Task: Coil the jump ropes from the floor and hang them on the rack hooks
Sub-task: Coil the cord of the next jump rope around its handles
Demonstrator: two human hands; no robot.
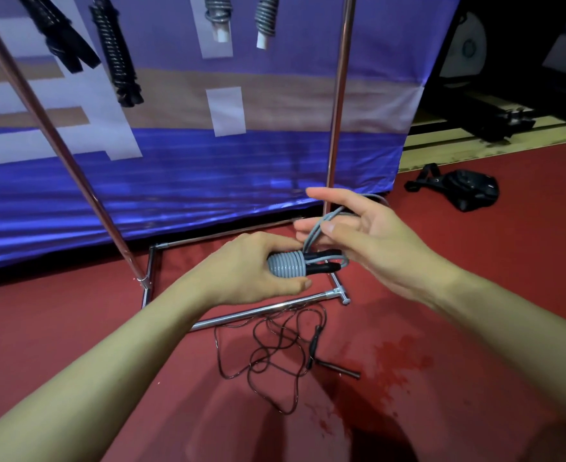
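Grey cord is wound in tight turns around two black handles, and the left hand (258, 268) grips this bundle (288, 265) with fingers curled over the top and the thumb underneath, holding it level above the red floor (475, 328). The handles' black ends stick out to the right of the coil. From there the free cord (321, 228) rises as a doubled strand to the right hand (361, 238), which pinches it between thumb and a finger while the other fingers stay spread and fairly straight; a loop of cord curves behind that hand. Below the hands a thin black rope (275, 348) lies loose and tangled on the floor, its dark handles (315, 348) at the right of the tangle, one pointing off to the right. The tangle lies just beside, and partly across, the chrome base bar of the rack (261, 311), whose two upright poles rise left and right in front of a purple banner (208, 161). At the top of the view four coiled ropes hang: two black ones (114, 51) on the left, two grey ones (218, 11) with white handle ends further right. How they are fastened is out of view. A black bag (468, 190) lies on the floor far right, well apart from the ropes.
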